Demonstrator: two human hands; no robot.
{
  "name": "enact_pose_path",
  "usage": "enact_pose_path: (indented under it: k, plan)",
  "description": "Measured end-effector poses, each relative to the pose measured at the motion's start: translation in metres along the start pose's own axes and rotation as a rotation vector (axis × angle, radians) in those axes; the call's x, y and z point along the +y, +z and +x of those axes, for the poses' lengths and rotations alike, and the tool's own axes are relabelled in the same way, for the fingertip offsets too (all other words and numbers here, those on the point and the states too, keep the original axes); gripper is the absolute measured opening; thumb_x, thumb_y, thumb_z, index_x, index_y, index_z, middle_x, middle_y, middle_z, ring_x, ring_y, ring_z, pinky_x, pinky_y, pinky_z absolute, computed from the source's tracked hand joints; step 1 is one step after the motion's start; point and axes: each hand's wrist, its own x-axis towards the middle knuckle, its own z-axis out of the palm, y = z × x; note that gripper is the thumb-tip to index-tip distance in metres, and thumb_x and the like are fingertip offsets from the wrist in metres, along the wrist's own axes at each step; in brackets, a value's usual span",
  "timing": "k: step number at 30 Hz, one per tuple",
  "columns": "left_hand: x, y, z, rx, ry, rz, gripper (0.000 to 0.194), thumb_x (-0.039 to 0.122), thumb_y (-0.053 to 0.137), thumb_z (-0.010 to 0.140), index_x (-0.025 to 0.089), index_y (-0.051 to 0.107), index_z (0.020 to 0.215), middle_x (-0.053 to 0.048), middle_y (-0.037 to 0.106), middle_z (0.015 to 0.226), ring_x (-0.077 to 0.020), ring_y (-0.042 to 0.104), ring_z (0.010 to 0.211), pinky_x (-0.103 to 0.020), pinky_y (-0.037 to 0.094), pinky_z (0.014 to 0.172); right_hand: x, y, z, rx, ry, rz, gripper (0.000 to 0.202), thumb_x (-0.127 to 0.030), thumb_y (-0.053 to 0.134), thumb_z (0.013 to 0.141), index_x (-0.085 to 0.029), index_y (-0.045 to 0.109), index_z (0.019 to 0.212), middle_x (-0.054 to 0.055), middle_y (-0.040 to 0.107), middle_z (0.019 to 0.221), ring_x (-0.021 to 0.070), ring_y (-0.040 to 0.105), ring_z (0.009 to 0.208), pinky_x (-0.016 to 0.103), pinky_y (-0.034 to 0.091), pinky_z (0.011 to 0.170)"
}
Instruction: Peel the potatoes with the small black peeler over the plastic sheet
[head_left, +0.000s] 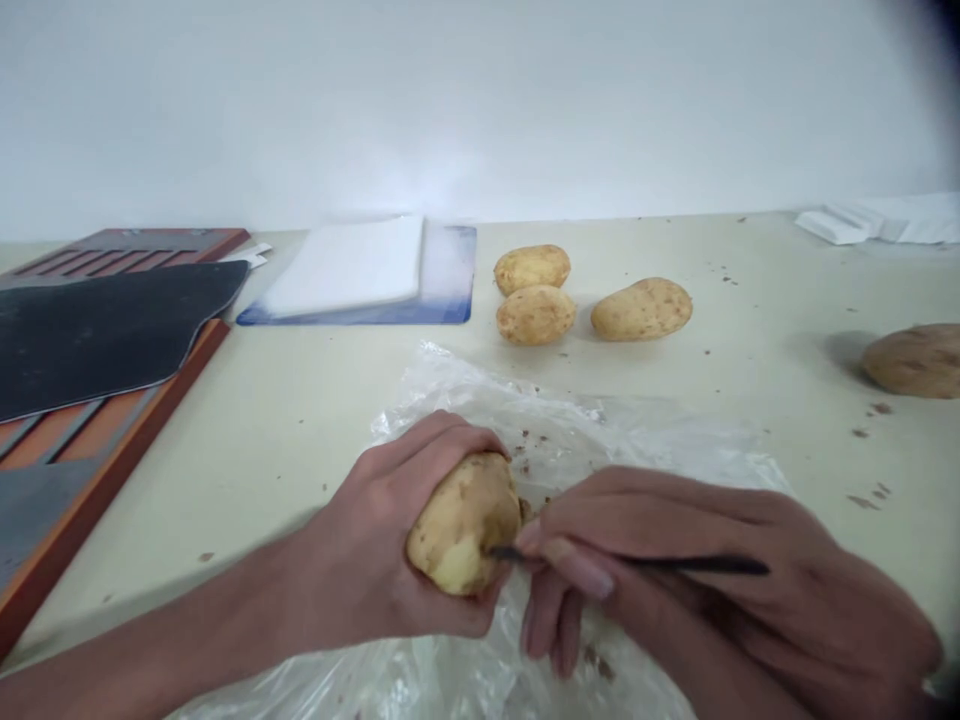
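Surrounding the held potato [463, 520] are several things on the table [300, 450]: a crumpled plastic sheet [637, 425] is spread beneath the hands, and dark crumbs [862, 501] are scattered about. Beyond it, two potatoes [535, 317] are set touching or nearly so, with a third potato [643, 310] just beside them. A browner potato [922, 360] is cut off by the right edge of the view. At the far left, a wooden frame [187, 370] is partly covered by a black mat [97, 325]; a white slab [349, 265] is laid on a blue-edged board [450, 275].

The held potato is kept above the sheet, its long axis seemingly slanted from lower left to upper right, a pale patch turned toward the viewer. It is wrapped by the curled left hand [409, 530], which partly hides it. A thin dark tool [697, 564] is pinched pen-like by the right hand [675, 530], its tip pointed left at the potato's side.
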Motion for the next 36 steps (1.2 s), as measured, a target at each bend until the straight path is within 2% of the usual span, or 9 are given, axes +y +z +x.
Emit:
enact_pose_path:
  k: [3,9,15,17,20,25,29,33,36]
  plan:
    - [0.001,0.000,-0.002,-0.015,-0.006,0.016,0.079,0.027,0.087,0.061,0.034,0.049,0.131,-0.001,0.068,0.113,-0.0193,0.068,0.096,-0.030,0.061,0.080,-0.003,-0.004,0.002,0.200,-0.044,0.009,0.017,-0.012,0.067,0.097,-0.020,0.082,0.096,0.002,0.076,0.073,0.0104,0.073,0.058,0.013,0.063,0.060]
    - [0.004,0.000,0.001,-0.015,-0.004,-0.038,0.088,0.034,0.099,0.051,0.034,0.052,0.125,0.001,0.068,0.107,-0.0199,0.069,0.091,-0.031,0.062,0.078,-0.002,-0.001,0.000,-0.062,-0.078,0.057,0.022,-0.013,0.063,0.100,-0.017,0.080,0.087,0.005,0.078,0.080,0.0141,0.076,0.064,0.017,0.065,0.063]
    - [0.005,0.002,0.001,-0.020,0.011,-0.003,0.087,0.026,0.091,0.056,0.035,0.048,0.131,-0.001,0.066,0.113,-0.0197,0.068,0.095,-0.031,0.062,0.078,-0.002,-0.004,0.003,0.156,-0.044,0.004,0.018,-0.013,0.066,0.098,-0.018,0.081,0.090,0.002,0.076,0.072,0.0102,0.072,0.056,0.012,0.062,0.056]
    - [0.006,0.001,0.002,-0.026,0.001,-0.013,0.084,0.030,0.092,0.056,0.035,0.049,0.128,0.000,0.067,0.108,-0.0192,0.068,0.090,-0.031,0.062,0.075,-0.005,-0.002,0.003,0.112,-0.069,0.074,0.021,-0.011,0.062,0.100,-0.018,0.081,0.096,0.002,0.077,0.072,0.0117,0.074,0.057,0.014,0.063,0.055]
    - [0.008,-0.001,0.004,-0.046,-0.019,-0.019,0.081,0.034,0.095,0.056,0.034,0.052,0.124,0.001,0.067,0.101,-0.0182,0.067,0.084,-0.030,0.061,0.072,-0.007,0.002,0.004,0.028,-0.072,0.087,0.023,-0.012,0.062,0.101,-0.016,0.080,0.089,0.003,0.077,0.070,0.0130,0.075,0.060,0.016,0.064,0.059]
    - [0.005,0.001,0.001,-0.024,0.041,0.008,0.088,0.029,0.090,0.059,0.035,0.044,0.133,-0.002,0.064,0.112,-0.0195,0.067,0.095,-0.032,0.062,0.080,-0.002,-0.002,0.006,0.176,-0.021,0.104,0.015,-0.010,0.067,0.096,-0.015,0.081,0.092,0.004,0.076,0.070,0.0114,0.073,0.056,0.013,0.063,0.056]
    - [0.002,0.003,-0.001,-0.022,0.046,0.008,0.085,0.027,0.092,0.059,0.031,0.048,0.132,-0.001,0.064,0.108,-0.0169,0.066,0.093,-0.028,0.061,0.078,0.002,0.003,-0.001,0.131,-0.015,0.320,0.015,-0.013,0.064,0.101,-0.012,0.078,0.100,0.005,0.077,0.070,0.0141,0.075,0.053,0.015,0.063,0.050]
    - [0.002,0.004,0.000,0.011,0.086,-0.013,0.086,0.027,0.094,0.059,0.028,0.050,0.133,-0.002,0.065,0.113,-0.0178,0.066,0.098,-0.028,0.062,0.084,0.000,0.009,-0.002,0.065,0.040,0.324,0.015,-0.014,0.064,0.100,-0.011,0.078,0.095,0.007,0.077,0.072,0.0153,0.077,0.057,0.016,0.064,0.054]
    - [0.005,0.002,-0.001,0.012,0.092,0.021,0.085,0.025,0.092,0.060,0.028,0.050,0.133,-0.002,0.065,0.111,-0.0173,0.067,0.096,-0.028,0.062,0.083,0.002,0.001,0.005,0.112,0.114,0.319,0.015,-0.016,0.065,0.100,-0.012,0.078,0.093,0.006,0.077,0.070,0.0144,0.076,0.057,0.016,0.064,0.054]
